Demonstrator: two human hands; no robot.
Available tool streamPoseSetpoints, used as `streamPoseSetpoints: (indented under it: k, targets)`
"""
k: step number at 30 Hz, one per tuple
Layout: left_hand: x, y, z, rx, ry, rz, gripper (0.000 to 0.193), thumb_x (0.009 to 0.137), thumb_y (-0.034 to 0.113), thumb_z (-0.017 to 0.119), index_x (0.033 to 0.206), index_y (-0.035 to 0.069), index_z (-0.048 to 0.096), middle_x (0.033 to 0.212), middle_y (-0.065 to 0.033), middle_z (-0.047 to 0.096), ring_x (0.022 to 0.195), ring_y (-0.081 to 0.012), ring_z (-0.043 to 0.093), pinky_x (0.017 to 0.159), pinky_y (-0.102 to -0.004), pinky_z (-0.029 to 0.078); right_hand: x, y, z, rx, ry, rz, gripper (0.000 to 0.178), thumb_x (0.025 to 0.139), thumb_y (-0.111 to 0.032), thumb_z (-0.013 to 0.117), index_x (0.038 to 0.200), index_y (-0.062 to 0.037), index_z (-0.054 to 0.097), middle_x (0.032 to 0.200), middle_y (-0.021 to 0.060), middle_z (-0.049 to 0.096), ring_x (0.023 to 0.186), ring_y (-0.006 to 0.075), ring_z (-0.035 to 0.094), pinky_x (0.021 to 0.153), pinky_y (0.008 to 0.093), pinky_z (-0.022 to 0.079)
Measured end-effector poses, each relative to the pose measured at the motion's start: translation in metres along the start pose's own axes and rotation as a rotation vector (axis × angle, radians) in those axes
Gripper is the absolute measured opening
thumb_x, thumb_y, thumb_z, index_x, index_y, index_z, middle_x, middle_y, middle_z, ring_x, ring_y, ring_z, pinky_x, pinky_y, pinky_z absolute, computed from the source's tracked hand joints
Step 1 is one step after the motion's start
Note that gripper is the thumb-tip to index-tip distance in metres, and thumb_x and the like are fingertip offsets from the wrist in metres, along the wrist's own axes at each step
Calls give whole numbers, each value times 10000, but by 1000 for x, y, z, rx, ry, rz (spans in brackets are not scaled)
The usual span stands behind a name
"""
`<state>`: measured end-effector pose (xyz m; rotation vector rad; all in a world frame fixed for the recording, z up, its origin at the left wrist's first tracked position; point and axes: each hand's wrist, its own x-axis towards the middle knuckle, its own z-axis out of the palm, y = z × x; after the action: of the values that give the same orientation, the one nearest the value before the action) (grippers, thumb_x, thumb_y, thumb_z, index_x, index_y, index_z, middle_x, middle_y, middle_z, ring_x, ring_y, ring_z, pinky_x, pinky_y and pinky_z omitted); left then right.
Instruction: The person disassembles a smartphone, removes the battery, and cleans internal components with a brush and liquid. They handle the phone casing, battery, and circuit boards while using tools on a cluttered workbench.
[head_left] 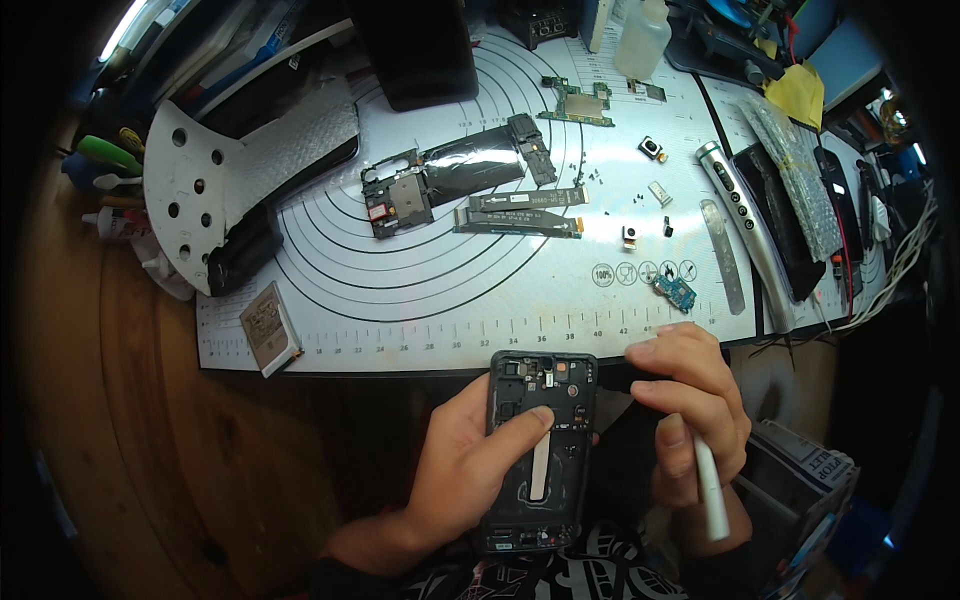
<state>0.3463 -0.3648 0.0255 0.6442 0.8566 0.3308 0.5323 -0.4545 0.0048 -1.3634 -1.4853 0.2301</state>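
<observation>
My left hand [462, 468] grips a black phone frame [569, 468] by its left side, the thumb lying across the middle. The frame is opened up, with small parts at its top, a pale strip [540, 468] in the long recess, and a small board at the bottom. To the right of the frame, my right hand [700, 400] is closed round a white, pen-like tool [711, 492]. The tool's lower end points down toward me; its other end is hidden by the fingers. My right hand is apart from the frame.
On the white mat [400, 330] lie a battery [268, 330], flex cables [520, 212], a phone cover assembly [400, 200], a green circuit board [580, 103], a small blue board [674, 292], camera modules [652, 149] and several tiny screws. A silver tool [742, 220] lies at right.
</observation>
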Motion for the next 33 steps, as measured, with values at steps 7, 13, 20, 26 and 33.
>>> streamPoseSetpoints:
  k: [7, 13, 20, 26, 33]
  targets:
    - [5, -14, -9, 75, 20, 109, 201, 997, 23, 588, 1183, -30, 645, 993, -35, 710, 847, -55, 650, 732, -226, 532, 37, 10, -5, -276, -411, -395, 327, 748, -102, 773, 1033, 48, 715, 841, 57, 550, 692, 205, 537, 609, 336, 434]
    - [5, -16, -9, 74, 14, 127, 153, 991, 29, 597, 1126, -19, 649, 946, -13, 698, 812, -32, 631, 687, -211, 506, 45, 13, 3, -295, -468, -463, 318, 693, -78, 735, 974, 66, 697, 806, 55, 527, 690, 205, 535, 612, 335, 450]
    - [5, -15, -10, 82, 0, 133, 132, 989, 0, 582, 1102, -25, 646, 942, -46, 719, 796, -59, 661, 690, -216, 529, 45, 14, 6, -308, -446, -469, 347, 662, -81, 738, 970, 72, 693, 795, 60, 528, 687, 210, 536, 610, 337, 454]
    - [7, -18, -11, 81, -7, 153, 132, 990, -14, 575, 1103, -28, 643, 939, -60, 728, 784, -71, 675, 683, -216, 538, 48, 13, 6, -280, -458, -462, 357, 650, -91, 741, 965, 69, 688, 798, 64, 531, 691, 213, 545, 608, 341, 457]
    - [6, -18, -10, 80, -2, 164, 127, 996, -9, 577, 1104, -23, 642, 944, -49, 722, 781, -63, 667, 676, -210, 530, 48, 14, 7, -270, -452, -475, 364, 641, -97, 738, 961, 70, 686, 803, 67, 540, 689, 217, 551, 605, 343, 464]
